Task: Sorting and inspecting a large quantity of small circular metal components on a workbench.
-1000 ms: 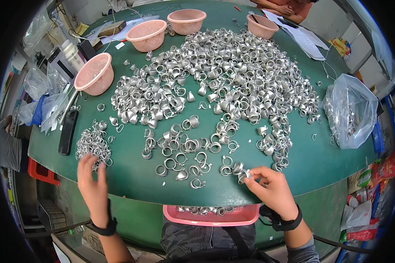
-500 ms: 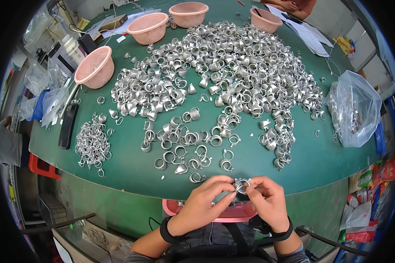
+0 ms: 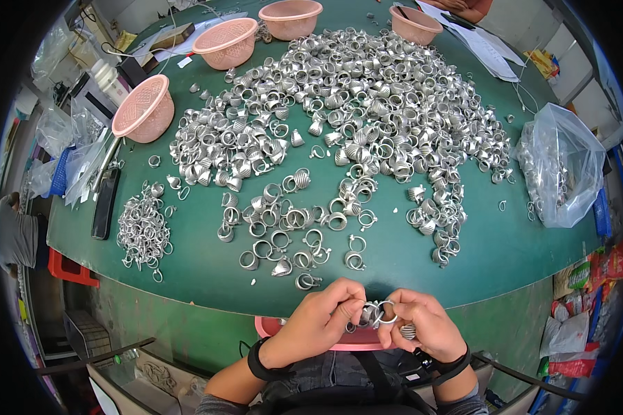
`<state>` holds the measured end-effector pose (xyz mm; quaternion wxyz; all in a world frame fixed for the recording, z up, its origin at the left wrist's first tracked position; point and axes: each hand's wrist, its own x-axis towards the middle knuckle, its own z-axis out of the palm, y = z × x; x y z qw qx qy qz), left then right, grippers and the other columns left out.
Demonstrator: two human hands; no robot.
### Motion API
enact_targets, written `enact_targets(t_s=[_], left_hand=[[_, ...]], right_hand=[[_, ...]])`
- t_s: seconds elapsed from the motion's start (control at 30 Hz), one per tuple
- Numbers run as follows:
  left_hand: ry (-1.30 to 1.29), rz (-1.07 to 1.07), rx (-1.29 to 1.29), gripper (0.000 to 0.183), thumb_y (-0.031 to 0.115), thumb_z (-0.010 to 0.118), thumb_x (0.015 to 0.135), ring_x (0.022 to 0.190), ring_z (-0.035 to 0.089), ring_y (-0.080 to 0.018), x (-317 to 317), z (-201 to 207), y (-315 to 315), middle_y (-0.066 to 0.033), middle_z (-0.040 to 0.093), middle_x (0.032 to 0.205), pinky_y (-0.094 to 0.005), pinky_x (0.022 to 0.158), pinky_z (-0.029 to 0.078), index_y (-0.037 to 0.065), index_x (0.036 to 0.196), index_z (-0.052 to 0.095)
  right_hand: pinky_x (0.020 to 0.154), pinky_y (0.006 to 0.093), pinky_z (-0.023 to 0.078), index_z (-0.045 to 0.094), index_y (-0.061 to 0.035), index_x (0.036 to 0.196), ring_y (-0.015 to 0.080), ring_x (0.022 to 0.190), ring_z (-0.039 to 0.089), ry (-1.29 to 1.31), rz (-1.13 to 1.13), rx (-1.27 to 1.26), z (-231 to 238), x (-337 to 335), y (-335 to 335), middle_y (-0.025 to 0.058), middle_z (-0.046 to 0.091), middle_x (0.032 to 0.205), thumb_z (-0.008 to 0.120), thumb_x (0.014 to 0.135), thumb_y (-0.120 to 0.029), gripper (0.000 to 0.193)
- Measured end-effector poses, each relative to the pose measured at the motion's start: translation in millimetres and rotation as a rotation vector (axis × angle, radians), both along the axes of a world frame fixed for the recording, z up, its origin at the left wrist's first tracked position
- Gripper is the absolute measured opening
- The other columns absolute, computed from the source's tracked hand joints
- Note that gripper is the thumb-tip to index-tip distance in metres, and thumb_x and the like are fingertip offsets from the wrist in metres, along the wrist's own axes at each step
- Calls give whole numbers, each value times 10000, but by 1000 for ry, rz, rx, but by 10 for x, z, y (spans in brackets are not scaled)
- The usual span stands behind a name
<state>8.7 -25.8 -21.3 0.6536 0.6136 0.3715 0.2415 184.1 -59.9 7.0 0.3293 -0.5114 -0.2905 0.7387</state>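
Just past the table's near edge, my right hand (image 3: 428,326) pinches a thin silver-coloured metal ring (image 3: 393,312) between thumb and fingers. A second, spiral-ribbed metal ring (image 3: 408,332) is tucked in its lower fingers. My left hand (image 3: 325,319) is closed in a pinch close beside the thin ring; whatever sits between its fingertips is too small to make out. Below both hands, a pink basket (image 3: 273,326) is partly hidden by them. Loose ribbed rings (image 3: 284,267) lie nearest on the table, and a heap of small thin rings (image 3: 144,232) sits at left.
A large pile of ribbed metal rings (image 3: 387,97) covers the green table's (image 3: 311,242) far middle. Pink baskets (image 3: 145,111) stand along the left and back. A clear plastic bag (image 3: 564,166) of rings sits at right. A black bar-shaped object (image 3: 104,204) lies at left. Another person's arm (image 3: 467,8) rests at the back.
The ring my hands held together has turned and dropped slightly. My left fingers have drawn a little apart from my right, and a ribbed ring now shows in my right lower fingers.
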Motion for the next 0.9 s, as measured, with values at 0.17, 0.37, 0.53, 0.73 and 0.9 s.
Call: enact_targets(t_s=[0.17, 0.37, 0.53, 0.73, 0.9], left_hand=[[-160, 35, 199, 104, 22, 491, 796, 681, 496, -101, 23, -100, -11, -67, 526, 802, -238, 619, 418, 7, 894, 460], [-298, 120, 207, 131, 25, 591, 726, 674, 515, -101, 52, -203, -24, -48, 531, 777, -217, 606, 417, 1, 807, 491], [-368, 280, 81, 130, 16, 598, 717, 674, 510, -92, 51, -161, -67, -49, 528, 790, -206, 592, 411, 11, 808, 505], [-217, 122, 188, 146, 44, 590, 729, 654, 495, -104, 70, -115, -39, -54, 523, 778, -215, 568, 403, 18, 864, 538], [-219, 33, 313, 124, 79, 576, 745, 628, 489, -134, 19, -110, -21, -57, 518, 742, -223, 555, 393, 10, 844, 547]], right_hand=[[358, 182, 290, 430, 10, 783, 79, 358, 382, 112, -40, -15, -61, -33, -26, 172, 547, 661, 339, 817, -87, 136], [411, 159, 340, 433, -18, 818, 23, 451, 423, 19, -14, 231, -111, -51, -148, 61, 570, 695, 437, 807, -24, 13], [416, 164, 344, 425, -16, 820, 19, 464, 427, -73, -132, 298, -83, -56, -186, 60, 577, 706, 467, 795, -21, 50], [424, 172, 347, 416, -8, 825, 35, 455, 425, 25, -128, 257, -130, -13, -184, 78, 565, 689, 431, 805, -17, 27], [413, 182, 331, 420, -2, 804, 65, 424, 411, 146, -103, 197, -141, -4, -164, 113, 541, 665, 388, 823, -47, 58]])
